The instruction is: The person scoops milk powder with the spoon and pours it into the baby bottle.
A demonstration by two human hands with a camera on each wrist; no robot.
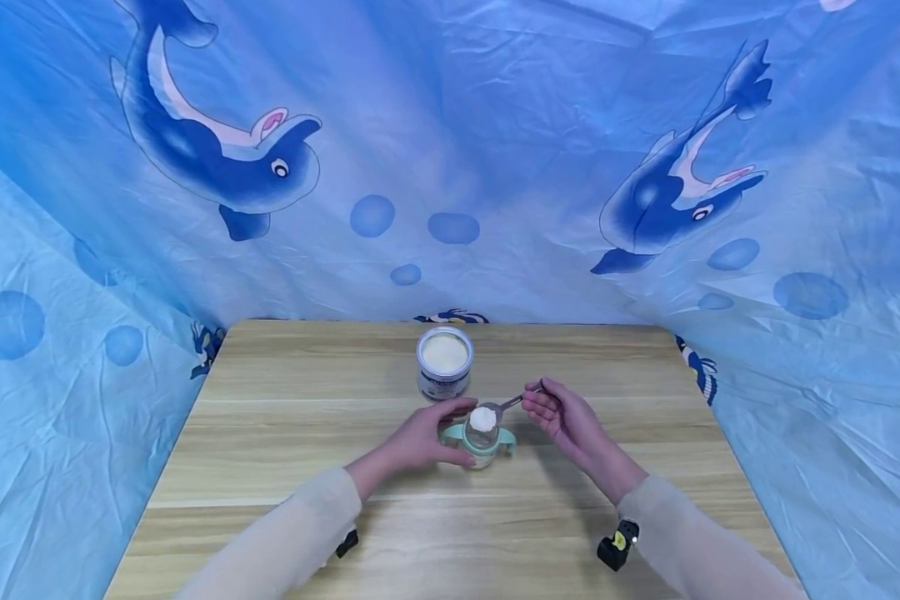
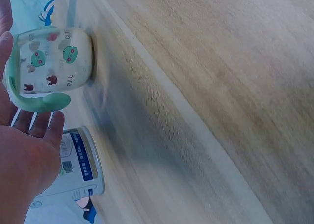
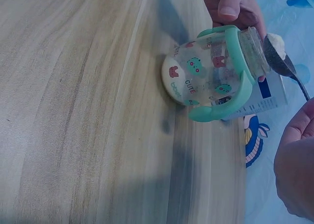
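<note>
A clear baby bottle [image 3: 206, 69] with mint-green handles and printed cartoon figures stands uncapped on the table, with pale powder at its bottom. My left hand [image 1: 426, 435] holds it from the left, thumb at the front and fingers behind, around one handle. Between thumb and fingers, my right hand [image 1: 566, 423] pinches the handle of a metal spoon [image 3: 286, 66]. The spoon's bowl carries a heap of white powder [image 1: 483, 418] right over the bottle's mouth. Just behind stands an open can [image 1: 444, 385] of pale powder; the left wrist view shows its printed label [image 2: 78, 160].
The wooden table [image 1: 285, 383] ends at a back edge just beyond the can. Blue cloth [image 1: 495, 150] printed with dolphins hangs behind and at both sides. A small black device [image 1: 617, 546] is strapped at the right sleeve.
</note>
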